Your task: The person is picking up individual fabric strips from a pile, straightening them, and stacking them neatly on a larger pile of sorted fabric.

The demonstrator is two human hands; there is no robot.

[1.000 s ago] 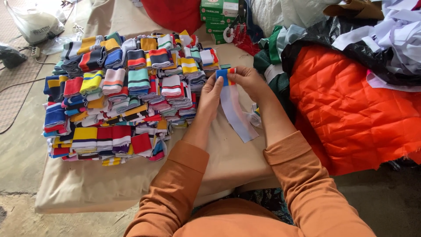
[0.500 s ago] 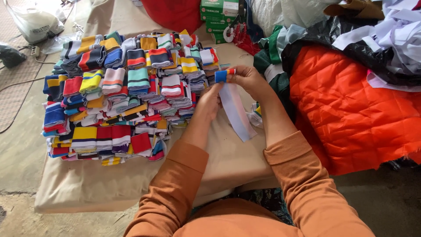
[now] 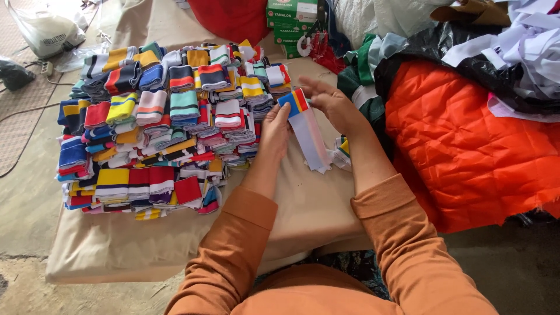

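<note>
Both hands hold one long striped fabric band [image 3: 309,137], white with a blue, yellow and red end. My left hand [image 3: 275,129] grips its left edge near the coloured end. My right hand [image 3: 331,104] lies over the top right of it, fingers stretched flat. The band slants down toward a few more loose bands [image 3: 341,153] under my right forearm. Left of my hands sits a big heap of folded striped bands [image 3: 157,122] in many colours, on a tan cloth-covered surface [image 3: 303,210].
An orange quilted cloth [image 3: 466,146] lies at the right, with white and black fabric scraps [image 3: 519,52] behind it. Green boxes [image 3: 291,17] and a red object [image 3: 233,17] stand at the back. A plastic bag [image 3: 44,32] rests on the floor, far left.
The band's coloured end has shifted slightly left and down with my hands. My right fingers have spread flatter over it.
</note>
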